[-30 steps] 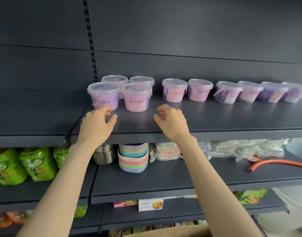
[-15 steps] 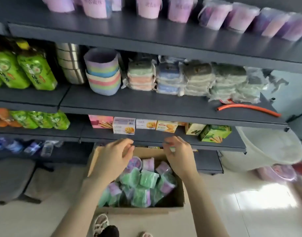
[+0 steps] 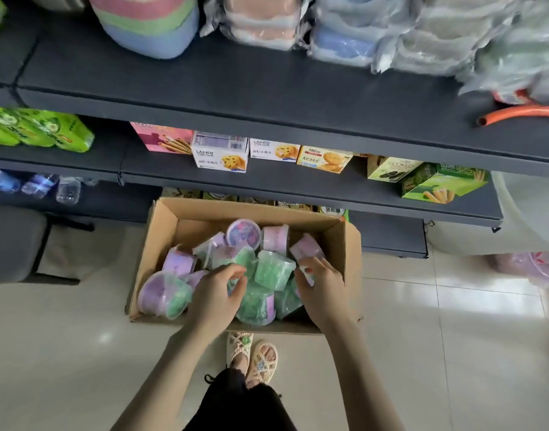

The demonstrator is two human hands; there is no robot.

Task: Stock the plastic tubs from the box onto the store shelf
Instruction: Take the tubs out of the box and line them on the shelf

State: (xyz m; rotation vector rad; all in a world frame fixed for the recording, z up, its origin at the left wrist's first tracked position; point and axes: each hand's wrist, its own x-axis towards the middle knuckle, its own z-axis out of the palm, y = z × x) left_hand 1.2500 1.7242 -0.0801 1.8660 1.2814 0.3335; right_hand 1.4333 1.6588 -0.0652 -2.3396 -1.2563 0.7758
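An open cardboard box [image 3: 161,231] stands on the floor below the shelves, holding several plastic tubs, some green [image 3: 273,270] and some purple [image 3: 243,233]. Both hands are down inside it. My left hand [image 3: 217,293] curls its thumb and fingers round a green tub [image 3: 251,301] in the middle of the pile. My right hand [image 3: 321,290] curls its fingers round a pale-labelled tub [image 3: 305,247] at the box's right side. The top shelf with the stocked tubs is out of view.
Dark shelves [image 3: 267,98] run across above the box, carrying biscuit cartons [image 3: 220,154], green packs [image 3: 40,129], wrapped cloths [image 3: 344,29] and an orange hose [image 3: 515,115]. My sandalled feet [image 3: 254,356] are on the tiled floor just in front of the box. A grey stool [image 3: 15,244] stands at left.
The view dropped from the top shelf to the box on the floor. Both hands left the shelf, came down over the box and now reach into the tubs.
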